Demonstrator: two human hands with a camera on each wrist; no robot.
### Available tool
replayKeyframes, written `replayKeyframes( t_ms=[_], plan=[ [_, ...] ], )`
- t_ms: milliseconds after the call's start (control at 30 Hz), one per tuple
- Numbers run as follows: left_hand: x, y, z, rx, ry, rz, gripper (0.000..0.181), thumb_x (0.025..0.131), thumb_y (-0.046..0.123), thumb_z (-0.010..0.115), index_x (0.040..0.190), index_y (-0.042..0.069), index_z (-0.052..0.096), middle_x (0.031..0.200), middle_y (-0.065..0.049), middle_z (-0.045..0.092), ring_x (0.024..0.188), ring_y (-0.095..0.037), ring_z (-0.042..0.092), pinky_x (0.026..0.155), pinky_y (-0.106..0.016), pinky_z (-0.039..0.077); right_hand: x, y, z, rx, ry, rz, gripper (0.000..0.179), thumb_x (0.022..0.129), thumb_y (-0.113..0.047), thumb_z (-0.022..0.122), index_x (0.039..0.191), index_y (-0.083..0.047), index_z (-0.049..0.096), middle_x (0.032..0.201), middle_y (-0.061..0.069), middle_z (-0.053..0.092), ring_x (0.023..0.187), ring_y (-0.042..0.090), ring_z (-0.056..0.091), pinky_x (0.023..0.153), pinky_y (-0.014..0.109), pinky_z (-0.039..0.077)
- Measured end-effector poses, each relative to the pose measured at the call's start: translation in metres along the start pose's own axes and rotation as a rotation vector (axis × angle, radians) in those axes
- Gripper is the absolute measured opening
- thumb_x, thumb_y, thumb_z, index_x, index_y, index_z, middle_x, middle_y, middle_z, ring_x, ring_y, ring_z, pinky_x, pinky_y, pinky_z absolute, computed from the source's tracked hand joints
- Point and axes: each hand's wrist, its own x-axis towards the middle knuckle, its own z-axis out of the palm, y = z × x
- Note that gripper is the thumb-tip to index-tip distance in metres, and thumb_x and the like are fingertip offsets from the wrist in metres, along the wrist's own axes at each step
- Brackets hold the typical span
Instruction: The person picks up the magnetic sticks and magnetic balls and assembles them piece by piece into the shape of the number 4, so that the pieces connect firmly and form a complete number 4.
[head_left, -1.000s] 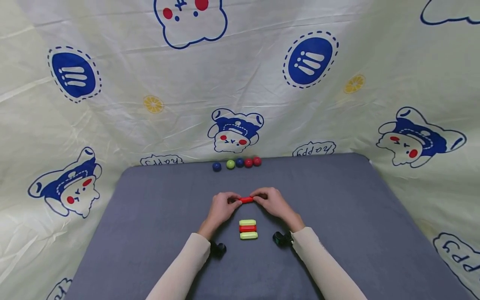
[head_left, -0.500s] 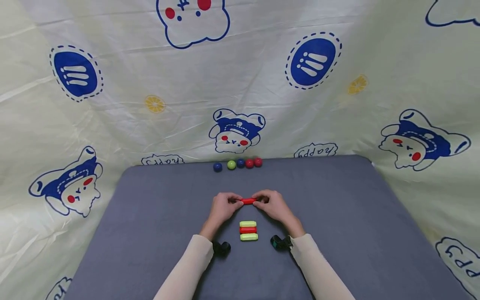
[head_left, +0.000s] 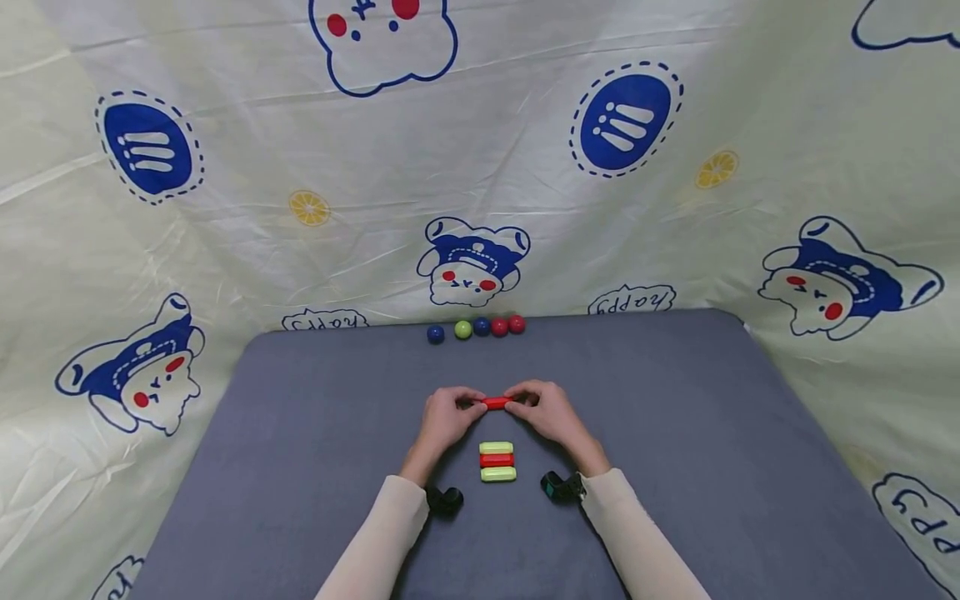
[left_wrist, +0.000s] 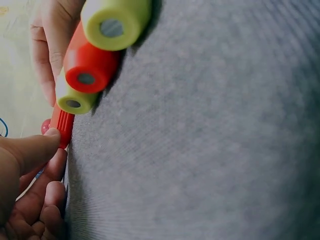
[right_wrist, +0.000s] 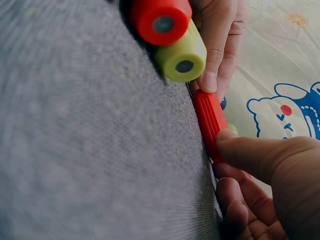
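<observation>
A red magnetic rod (head_left: pixel 496 403) with ridged sides lies crosswise on the grey cloth between both hands. Its left end is pinched by the left hand (head_left: pixel 447 415), thumb on the near side. The right hand (head_left: pixel 549 410) pinches the other end the same way. Nearer the body, a yellow-green rod (head_left: pixel 497 448), another red rod (head_left: pixel 497 460) and a second yellow-green rod (head_left: pixel 498 474) lie parallel in a short column. In the left wrist view, grey metal discs show in the ends of the red rod (left_wrist: pixel 90 65) and its neighbours. The fingers behind the held rod are partly hidden.
Along the table's far edge sit a blue ball (head_left: pixel 435 334), a green ball (head_left: pixel 462 329), another blue ball (head_left: pixel 481 327) and two red balls (head_left: pixel 507 325). A printed curtain (head_left: pixel 360 167) hangs behind the grey-covered table (head_left: pixel 315 467). Dark cameras are strapped to both wrists.
The right hand's fingers have shifted slightly on their end of the red rod since a second ago. Otherwise, only a slight shift of the whole head view shows; the rods and balls keep their places.
</observation>
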Motion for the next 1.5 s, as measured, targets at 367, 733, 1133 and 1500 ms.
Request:
replayKeyframes(
  t_ms=[367,733,1133,1500],
  plan=[
    [0.006,0.004,-0.005,0.023,-0.109,-0.012,0.023,0.095,0.032,0.075,0.107,0.013,0.078,0.094,0.0,0.075,0.082,-0.012,0.061,0.075,-0.029,0.049,-0.002,-0.002,0.0,-0.003,0.033,0.005,0.014,0.091,-0.015,0.08,0.104,-0.012,0.08,0.097,0.006,0.075,0.066,0.009,0.054,0.06,0.023,0.043],
    [0.051,0.007,-0.017,-0.021,-0.09,0.002,0.047,0.096,0.039,0.072,0.131,0.009,0.066,0.124,-0.011,0.07,0.108,-0.027,0.065,0.097,-0.045,0.055,-0.002,0.001,0.003,0.004,0.026,0.023,0.013,0.091,-0.016,0.08,0.103,-0.012,0.08,0.095,0.004,0.074,0.068,0.009,0.054,0.062,0.023,0.043],
    [0.086,0.016,-0.016,0.009,-0.095,0.096,0.055,0.098,0.039,0.068,0.145,0.012,0.056,0.139,-0.01,0.062,0.088,-0.021,0.061,0.081,-0.035,0.056,0.0,-0.003,0.003,-0.024,0.042,0.04,0.012,0.091,-0.018,0.08,0.103,-0.015,0.081,0.094,0.003,0.073,0.067,0.011,0.053,0.061,0.024,0.043],
    [0.101,0.027,0.006,0.136,-0.158,0.156,0.062,0.098,0.038,0.065,0.151,0.013,0.047,0.155,-0.01,0.048,0.142,-0.029,0.047,0.119,-0.05,0.04,-0.003,-0.001,0.005,-0.011,0.06,0.008,0.013,0.089,-0.015,0.081,0.102,-0.014,0.081,0.094,0.002,0.074,0.067,0.008,0.054,0.062,0.023,0.044]
  ],
)
